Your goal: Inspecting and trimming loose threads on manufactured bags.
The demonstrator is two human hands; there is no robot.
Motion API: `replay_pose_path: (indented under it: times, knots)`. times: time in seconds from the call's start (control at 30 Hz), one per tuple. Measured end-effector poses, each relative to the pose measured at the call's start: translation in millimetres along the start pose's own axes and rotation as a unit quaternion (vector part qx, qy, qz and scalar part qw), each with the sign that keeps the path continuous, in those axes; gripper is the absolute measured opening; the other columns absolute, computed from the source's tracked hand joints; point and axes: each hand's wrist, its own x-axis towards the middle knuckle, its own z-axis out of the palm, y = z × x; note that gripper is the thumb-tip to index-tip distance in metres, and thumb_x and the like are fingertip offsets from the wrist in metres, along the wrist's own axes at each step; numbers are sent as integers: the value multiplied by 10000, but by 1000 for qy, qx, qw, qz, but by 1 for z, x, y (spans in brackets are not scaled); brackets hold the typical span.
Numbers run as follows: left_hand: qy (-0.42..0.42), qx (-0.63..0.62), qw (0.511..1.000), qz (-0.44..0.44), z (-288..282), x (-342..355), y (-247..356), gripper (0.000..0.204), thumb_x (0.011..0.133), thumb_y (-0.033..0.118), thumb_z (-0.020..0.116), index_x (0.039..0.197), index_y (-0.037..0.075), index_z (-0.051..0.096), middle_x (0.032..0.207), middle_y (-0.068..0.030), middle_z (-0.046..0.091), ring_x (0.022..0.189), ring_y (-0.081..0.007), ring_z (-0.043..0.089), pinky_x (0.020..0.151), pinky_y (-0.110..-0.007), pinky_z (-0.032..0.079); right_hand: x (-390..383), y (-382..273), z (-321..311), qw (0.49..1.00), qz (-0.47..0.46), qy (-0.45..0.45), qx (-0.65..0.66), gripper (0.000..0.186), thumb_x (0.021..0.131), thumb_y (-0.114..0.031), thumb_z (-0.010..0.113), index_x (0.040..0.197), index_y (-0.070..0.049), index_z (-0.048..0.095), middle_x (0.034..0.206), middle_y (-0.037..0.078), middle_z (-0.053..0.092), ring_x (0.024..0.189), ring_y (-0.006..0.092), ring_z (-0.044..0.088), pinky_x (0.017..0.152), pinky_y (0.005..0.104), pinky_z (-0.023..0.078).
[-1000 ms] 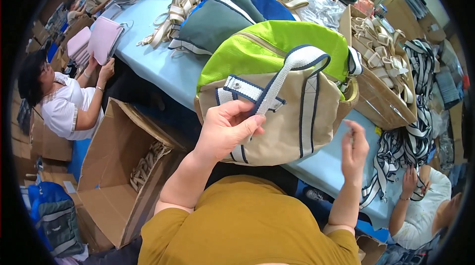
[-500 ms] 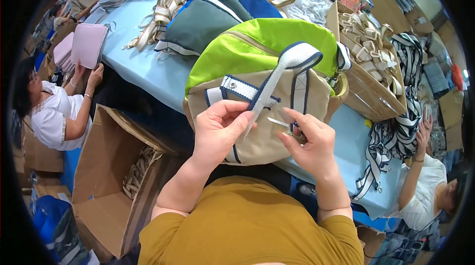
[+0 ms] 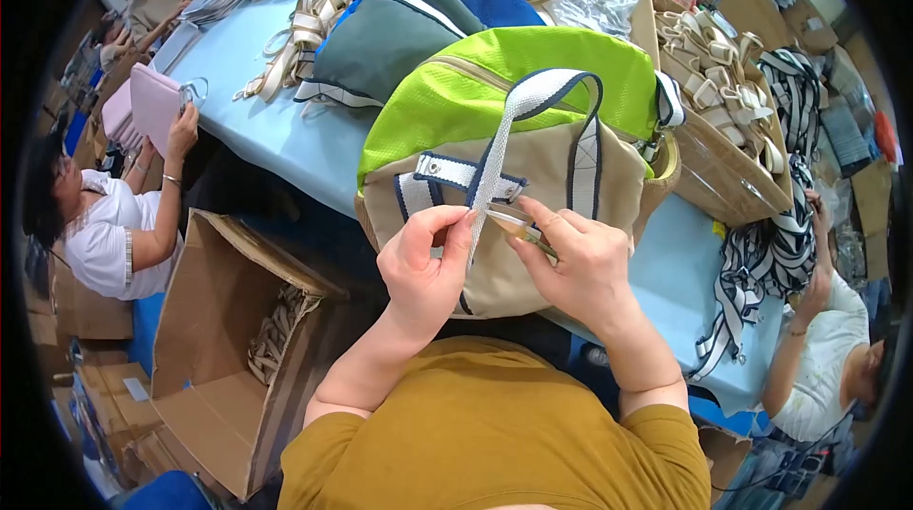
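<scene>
A round-topped bag, lime green above and beige below, lies on the table in front of me. A white webbing handle with navy edges loops up from its face. My left hand is closed, pinching the lower left end of that handle between thumb and fingers. In my right hand are small thread snips, their metal blades at the strap's edge beside my left fingertips; their handle is mostly hidden. Just above, a short webbing tab with metal snaps crosses behind the handle.
Grey and blue bags and beige straps lie beyond. A carton of beige straps stands right, near striped webbing. An open carton stands left below the table. Co-workers sit left and right.
My right hand has moved left and up, bringing the snips to the strap. My left hand has shifted slightly down, and the handle loop now stands wider. The left co-worker has turned the pink item.
</scene>
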Motion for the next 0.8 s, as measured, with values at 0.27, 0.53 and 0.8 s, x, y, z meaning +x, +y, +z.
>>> replay_pose_path:
  times: [0.27,0.53,0.8]
  knots:
    - [-43,64,982,173,1,2,-3,210,747,-32,634,920,38,538,769,-106,582,577,-205,555,477,-268,445,-3,1,2,1000,2,-4,9,322,670,-189,696,958,-61,632,605,28,546,469,188,542,436,284,429]
    - [-50,37,983,172,2,2,-1,200,741,-30,641,897,36,536,739,-101,581,561,-186,550,456,-258,433,-7,3,2,999,5,5,48,316,674,-136,718,964,-42,635,592,57,561,467,165,547,428,270,423]
    - [-66,-47,992,94,1,-4,0,175,756,-31,635,895,20,541,724,-90,580,562,-159,537,496,-235,428,-8,7,0,996,9,-9,89,317,668,-135,721,959,-44,638,600,56,573,480,156,562,437,255,434]
